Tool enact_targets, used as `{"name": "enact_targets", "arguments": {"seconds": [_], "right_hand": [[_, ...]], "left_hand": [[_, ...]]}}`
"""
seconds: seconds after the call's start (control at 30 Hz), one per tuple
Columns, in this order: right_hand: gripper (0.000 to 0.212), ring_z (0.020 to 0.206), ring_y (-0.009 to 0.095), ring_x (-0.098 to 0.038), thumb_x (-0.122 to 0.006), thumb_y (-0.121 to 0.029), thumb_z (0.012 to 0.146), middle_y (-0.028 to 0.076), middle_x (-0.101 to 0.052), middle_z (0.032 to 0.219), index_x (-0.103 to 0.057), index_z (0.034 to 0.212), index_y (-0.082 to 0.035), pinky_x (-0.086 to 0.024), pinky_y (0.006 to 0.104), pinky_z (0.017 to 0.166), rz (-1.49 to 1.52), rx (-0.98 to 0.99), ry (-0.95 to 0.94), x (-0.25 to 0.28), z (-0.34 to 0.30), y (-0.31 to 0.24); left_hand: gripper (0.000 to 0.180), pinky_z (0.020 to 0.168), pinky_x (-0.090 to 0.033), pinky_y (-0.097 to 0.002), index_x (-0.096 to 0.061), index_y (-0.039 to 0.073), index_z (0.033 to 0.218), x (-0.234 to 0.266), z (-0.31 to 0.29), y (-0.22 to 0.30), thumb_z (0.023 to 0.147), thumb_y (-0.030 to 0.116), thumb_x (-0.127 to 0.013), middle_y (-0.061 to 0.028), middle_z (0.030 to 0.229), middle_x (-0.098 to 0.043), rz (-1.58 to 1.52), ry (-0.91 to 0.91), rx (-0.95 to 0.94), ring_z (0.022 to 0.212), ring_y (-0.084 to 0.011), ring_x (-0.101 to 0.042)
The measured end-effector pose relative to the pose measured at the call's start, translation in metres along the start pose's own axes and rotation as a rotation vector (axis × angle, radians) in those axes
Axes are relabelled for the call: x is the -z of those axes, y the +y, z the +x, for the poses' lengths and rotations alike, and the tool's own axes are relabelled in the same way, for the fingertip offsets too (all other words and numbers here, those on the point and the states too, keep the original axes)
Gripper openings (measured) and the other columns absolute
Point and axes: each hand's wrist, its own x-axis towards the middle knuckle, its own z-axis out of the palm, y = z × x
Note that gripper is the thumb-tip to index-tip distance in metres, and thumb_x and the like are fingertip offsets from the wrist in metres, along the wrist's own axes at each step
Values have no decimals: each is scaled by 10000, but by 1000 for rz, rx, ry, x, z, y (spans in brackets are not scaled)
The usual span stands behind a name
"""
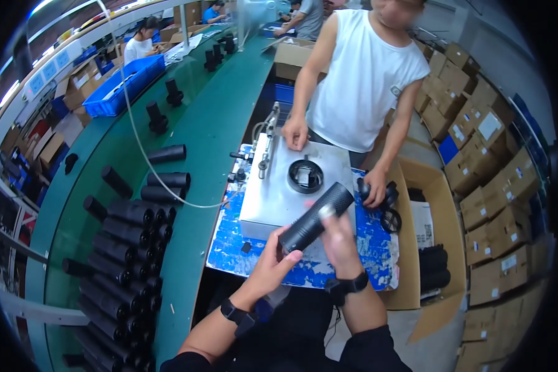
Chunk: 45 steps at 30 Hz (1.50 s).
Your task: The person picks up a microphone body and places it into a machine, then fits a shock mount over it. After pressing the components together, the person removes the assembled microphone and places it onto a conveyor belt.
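A black ribbed cylinder [305, 227] is held slanted over the near edge of a metal box [263, 209]. My left hand [271, 265] grips its lower left end, thumb along the side. Against the right side of the cylinder is my right hand [340, 243], its fingers smeared by motion, so their closure is unclear. Set in the box's top is a black ring [305, 190] around an opening. Metal fittings with a valve [263, 165] stand along the box's left side.
Across the box stands a co-worker [372, 80] in a white sleeveless top, one hand by small black round parts [390, 220]. Many black cylinders [127, 232] lie on the green conveyor [214, 133] at left. An open carton [449, 248] stands right; stacked cartons line the far right.
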Motion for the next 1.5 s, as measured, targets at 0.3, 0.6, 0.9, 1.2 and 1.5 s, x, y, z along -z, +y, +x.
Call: {"name": "enact_targets", "arguments": {"seconds": [0.3,0.6,0.9,1.2,1.5], "right_hand": [[395,964,181,-687,-793,-197,944,75,-695,1081,-609,1232,1,-560,335,880,-746,-71,-376,19,56,-7],[368,862,168,-705,-838,-218,900,42,-712,905,-658,1120,15,-568,333,804,-896,679,-215,39,134,36],[547,911,246,-745,-917,-290,783,142,-772,1006,-673,1181,-5,-579,389,853,-1525,484,-213,-3,128,2],[724,1080,419,-703,-938,-416,705,249,-718,1135,-634,1193,23,-555,460,932,-1486,411,-307,17,139,14],[700,1039,366,-717,-954,-377,702,229,-719,1088,-634,1169,34,-555,429,909,-1585,491,-276,-17,140,-7]], "left_hand": [[606,827,-516,-262,-364,22,1577,25,-1,-7,1063,176,-646,-67,1102,-633,133,191,-122,925,-113,-605],[357,804,-514,-251,-586,26,1401,107,-57,-73,1056,99,-634,-6,1000,-642,164,196,-73,879,-86,-608],[221,727,-530,-249,-687,1,1240,139,-80,-136,1054,96,-616,-37,943,-707,409,281,15,779,-95,-644],[216,667,-538,-239,-644,-19,1251,152,-73,-123,1081,98,-577,-61,944,-700,110,266,152,682,-103,-663],[230,684,-541,-251,-655,-11,1267,143,-76,-115,1077,97,-585,-61,960,-703,172,255,159,717,-103,-668]]}}
